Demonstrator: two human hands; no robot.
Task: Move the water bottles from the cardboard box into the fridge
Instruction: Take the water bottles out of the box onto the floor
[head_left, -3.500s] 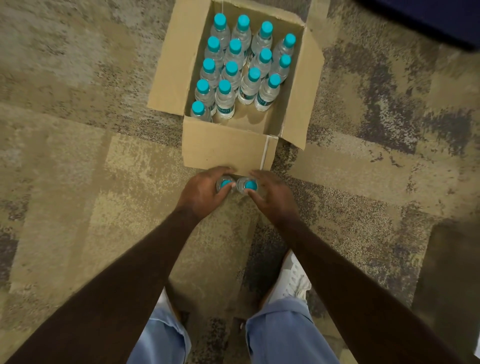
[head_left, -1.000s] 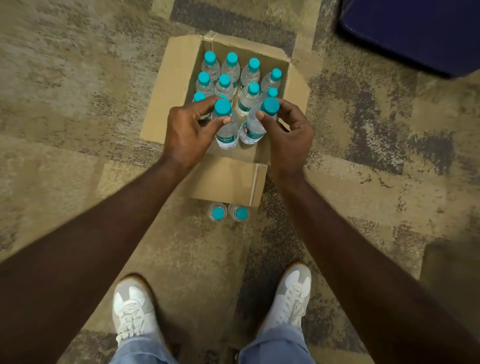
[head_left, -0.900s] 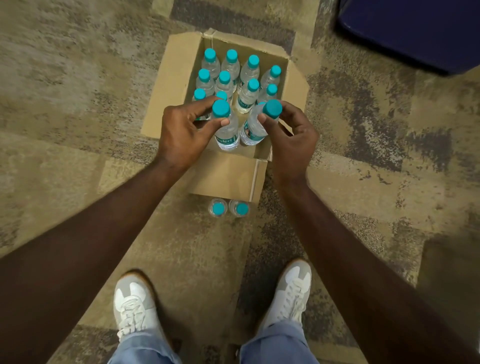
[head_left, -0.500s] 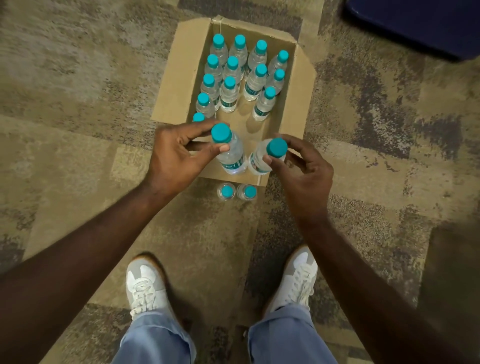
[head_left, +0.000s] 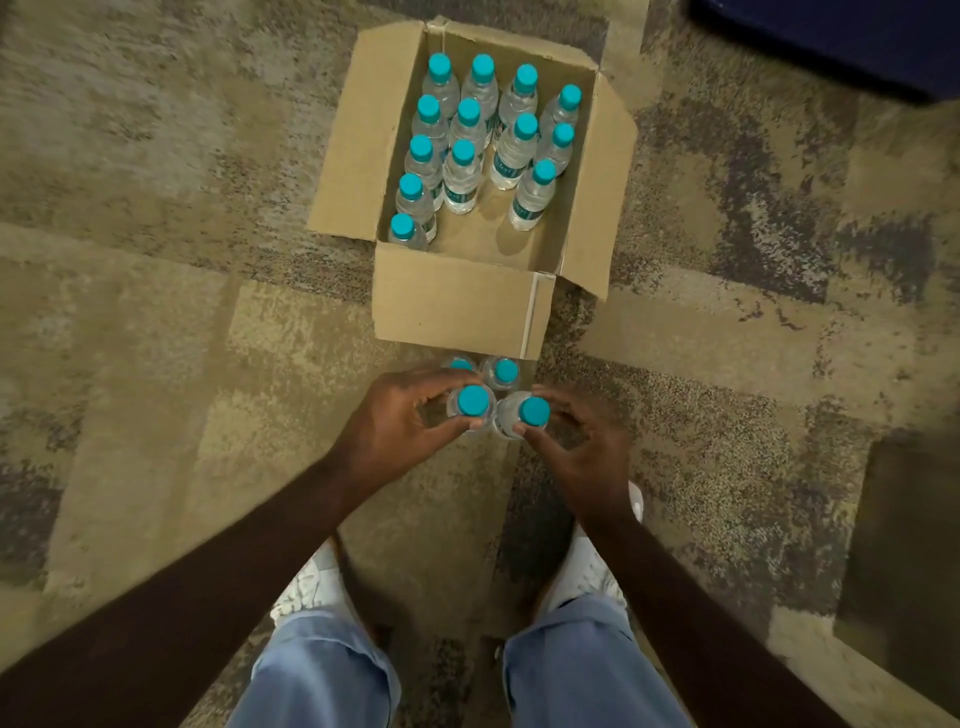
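An open cardboard box (head_left: 457, 304) stands on the carpet with several clear water bottles (head_left: 462, 176) with teal caps upright inside. Two more bottles (head_left: 504, 371) stand on the carpet just in front of the box. My left hand (head_left: 400, 426) grips a bottle (head_left: 472, 402) near its cap, right behind those two. My right hand (head_left: 576, 447) grips another bottle (head_left: 532, 413) by its neck beside it. Both held bottles are upright, low over the carpet. The fridge is out of view.
Patterned beige and grey carpet (head_left: 182, 364) surrounds the box. A dark blue object (head_left: 841, 41) sits at the top right corner. My white shoes (head_left: 306, 587) and blue jeans (head_left: 571, 670) are below my hands. A dark patch (head_left: 904, 545) lies at the right edge.
Both hands lifted a bottle each out of the box and brought them down toward me, behind the two bottles standing in front of the box. The view tilted as I bent down.
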